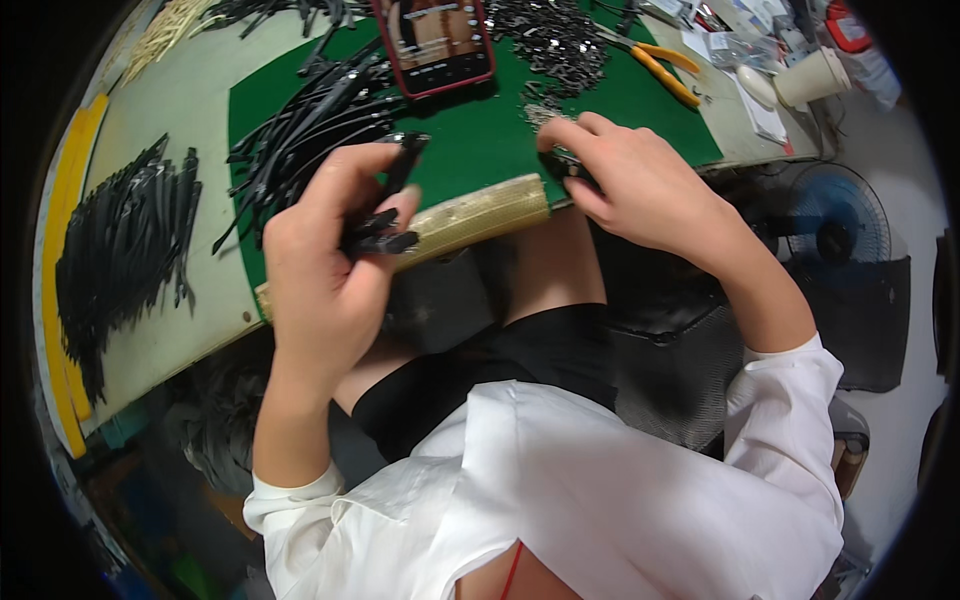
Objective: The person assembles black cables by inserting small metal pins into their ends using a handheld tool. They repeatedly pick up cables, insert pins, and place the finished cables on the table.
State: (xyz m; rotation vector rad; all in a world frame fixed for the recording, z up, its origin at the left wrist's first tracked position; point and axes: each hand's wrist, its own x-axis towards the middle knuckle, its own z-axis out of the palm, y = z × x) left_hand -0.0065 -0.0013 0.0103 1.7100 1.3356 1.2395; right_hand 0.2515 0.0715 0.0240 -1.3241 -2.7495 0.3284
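The left hand [330, 235] is curled around several black strips [404, 162] just above the counter's near edge, while the right hand [650, 190], farther right along that edge, pinches a small dark object [575, 168] too blurred to identify. Between them a tan padded roll [480, 215] lies along the near edge of the green mat [470, 150], with a loose bundle of black strips on its left part. Toward the counter's far edge are a smartphone [437, 40], a heap of shiny black bits [555, 45] and orange-handled pliers [665, 78].
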